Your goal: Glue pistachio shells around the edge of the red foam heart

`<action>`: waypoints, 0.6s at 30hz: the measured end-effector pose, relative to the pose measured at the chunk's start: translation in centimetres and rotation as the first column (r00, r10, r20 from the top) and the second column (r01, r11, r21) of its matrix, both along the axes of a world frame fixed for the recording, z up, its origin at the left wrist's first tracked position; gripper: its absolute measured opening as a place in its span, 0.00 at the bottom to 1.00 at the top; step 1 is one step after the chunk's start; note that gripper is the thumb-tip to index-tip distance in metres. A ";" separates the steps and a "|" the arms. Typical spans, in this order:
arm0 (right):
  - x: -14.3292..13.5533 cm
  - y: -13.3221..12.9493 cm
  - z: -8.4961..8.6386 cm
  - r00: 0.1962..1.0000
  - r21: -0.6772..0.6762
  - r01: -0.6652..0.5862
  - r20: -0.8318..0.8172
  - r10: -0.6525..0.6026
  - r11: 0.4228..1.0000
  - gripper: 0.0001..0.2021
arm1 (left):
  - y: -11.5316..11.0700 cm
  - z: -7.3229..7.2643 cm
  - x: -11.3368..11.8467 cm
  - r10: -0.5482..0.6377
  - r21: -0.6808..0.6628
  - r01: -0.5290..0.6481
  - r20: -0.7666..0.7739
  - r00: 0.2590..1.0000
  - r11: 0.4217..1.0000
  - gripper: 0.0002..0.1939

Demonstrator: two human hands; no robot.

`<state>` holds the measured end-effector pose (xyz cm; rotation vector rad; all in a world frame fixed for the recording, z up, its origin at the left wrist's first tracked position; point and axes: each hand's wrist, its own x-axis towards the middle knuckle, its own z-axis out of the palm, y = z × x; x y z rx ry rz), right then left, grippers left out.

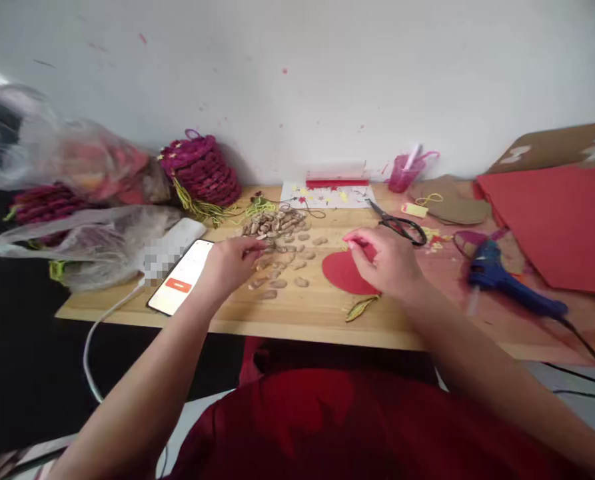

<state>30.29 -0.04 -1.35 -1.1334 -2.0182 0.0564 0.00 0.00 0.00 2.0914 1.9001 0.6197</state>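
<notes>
My left hand (234, 263) is at the left edge of a pile of peanuts (277, 223), thumb and fingertips pressed together; anything between them is too small to make out. My right hand (384, 260) hovers over a red round piece (344, 273), its thumb and forefinger pinched, and what they hold is not clear. A green and yellow leaf-like piece (361, 309) lies just below the red piece. Beside my left wrist rests a phone (180, 283) with its screen lit. Black scissors (400, 225) lie behind my right hand.
A blue glue gun (514, 287) and red sheets (557, 220) are at the right. Along the back stand a purple knitted basket (202, 170), white paper with small stars (322, 197) and a pink cup (404, 172). Plastic bags (92, 247) fill the left.
</notes>
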 end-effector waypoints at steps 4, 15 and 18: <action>0.2 0.2 0.1 1.000 -0.003 0.007 -0.002 -0.007 1.000 0.08 | 1.1 -0.8 0.8 -0.143 0.131 0.144 -0.016 0.990 0.981 0.12; 0.2 0.2 -0.1 0.999 -0.025 0.016 -0.028 -0.017 1.000 0.07 | 3.3 -1.9 2.4 -0.235 0.234 0.250 -0.090 0.968 0.940 0.07; 0.2 0.2 0.0 0.999 -0.026 0.003 -0.050 -0.004 1.000 0.07 | 2.3 -1.6 2.6 -0.184 0.181 0.160 0.123 0.975 0.970 0.07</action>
